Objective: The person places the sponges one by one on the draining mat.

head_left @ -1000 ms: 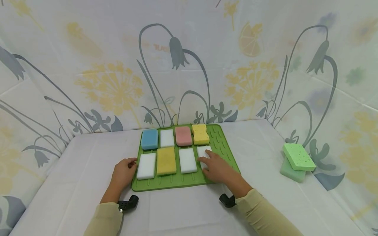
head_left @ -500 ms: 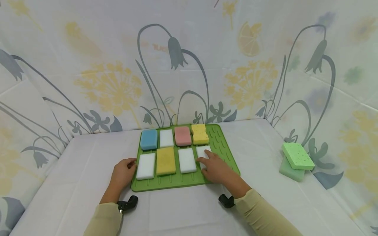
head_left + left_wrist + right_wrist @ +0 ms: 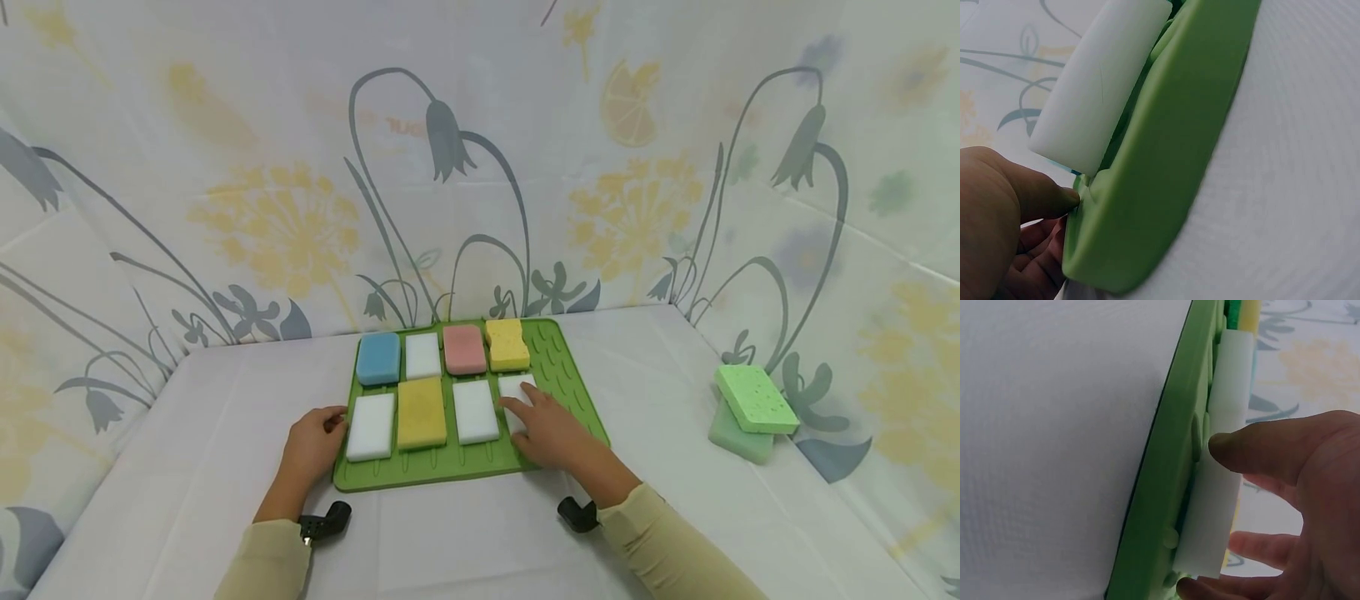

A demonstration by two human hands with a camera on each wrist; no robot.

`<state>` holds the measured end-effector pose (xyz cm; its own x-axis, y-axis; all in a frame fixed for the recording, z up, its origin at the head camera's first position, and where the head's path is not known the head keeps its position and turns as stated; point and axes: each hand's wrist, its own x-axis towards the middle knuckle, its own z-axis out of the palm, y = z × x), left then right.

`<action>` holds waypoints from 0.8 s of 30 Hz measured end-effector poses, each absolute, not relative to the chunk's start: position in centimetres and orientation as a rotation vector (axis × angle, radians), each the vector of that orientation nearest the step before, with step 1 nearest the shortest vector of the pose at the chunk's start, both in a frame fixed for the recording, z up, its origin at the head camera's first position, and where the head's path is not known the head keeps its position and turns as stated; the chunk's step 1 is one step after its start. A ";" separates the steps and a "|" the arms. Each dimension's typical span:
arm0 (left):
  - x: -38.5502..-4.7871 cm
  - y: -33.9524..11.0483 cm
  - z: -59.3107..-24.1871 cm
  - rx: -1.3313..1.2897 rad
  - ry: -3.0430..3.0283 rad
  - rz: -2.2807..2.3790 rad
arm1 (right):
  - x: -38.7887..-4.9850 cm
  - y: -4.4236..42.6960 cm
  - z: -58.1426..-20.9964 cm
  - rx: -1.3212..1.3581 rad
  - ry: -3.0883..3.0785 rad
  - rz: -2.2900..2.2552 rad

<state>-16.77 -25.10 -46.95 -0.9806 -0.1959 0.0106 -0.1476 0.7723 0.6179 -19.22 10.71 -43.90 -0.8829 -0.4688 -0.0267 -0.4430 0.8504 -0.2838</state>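
Several sponges lie in two rows on a green ridged mat (image 3: 561, 362). My left hand (image 3: 312, 443) pinches the mat's left edge; in the left wrist view the thumb (image 3: 1063, 201) presses its rim, close beside a white sponge (image 3: 371, 427). At the right end of the front row, my right hand (image 3: 553, 429) holds another white sponge (image 3: 512, 386) between thumb and fingers. The right wrist view shows that sponge (image 3: 1207, 515) flat on the mat, partly behind the fingers. To its left are a white sponge (image 3: 475, 412) and a yellow sponge (image 3: 422, 414).
The back row has a blue sponge (image 3: 378, 358), a white sponge (image 3: 423, 356), a pink sponge (image 3: 464, 348) and a wavy yellow sponge (image 3: 507, 345). At far right, a bright green sponge (image 3: 757, 398) lies across a pale green one (image 3: 738, 437). Behind hangs a patterned cloth (image 3: 480, 208).
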 end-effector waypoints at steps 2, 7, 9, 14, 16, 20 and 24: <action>-16.7 -25.1 -47.1 0.279 -2.888 -0.993 | -19.2 10.9 -43.8 -0.717 2.918 -0.438; -16.7 -25.1 -47.1 0.269 -2.878 -0.993 | -19.1 11.7 -43.3 -0.695 2.906 -0.494; -16.7 -25.1 -47.1 0.267 -2.874 -0.996 | -19.1 12.2 -43.1 -0.684 2.912 -0.495; -16.7 -25.1 -47.1 0.274 -2.876 -1.005 | -19.1 13.4 -42.7 -0.672 2.939 -0.472; -16.6 -25.1 -47.0 0.277 -2.879 -1.008 | -19.2 13.9 -42.4 -0.672 2.951 -0.460; -16.6 -25.1 -47.0 0.276 -2.880 -1.012 | -19.3 15.0 -42.1 -0.677 2.977 -0.447; -16.5 -25.0 -47.0 0.265 -2.876 -1.004 | -19.5 16.3 -42.0 -0.669 3.007 -0.447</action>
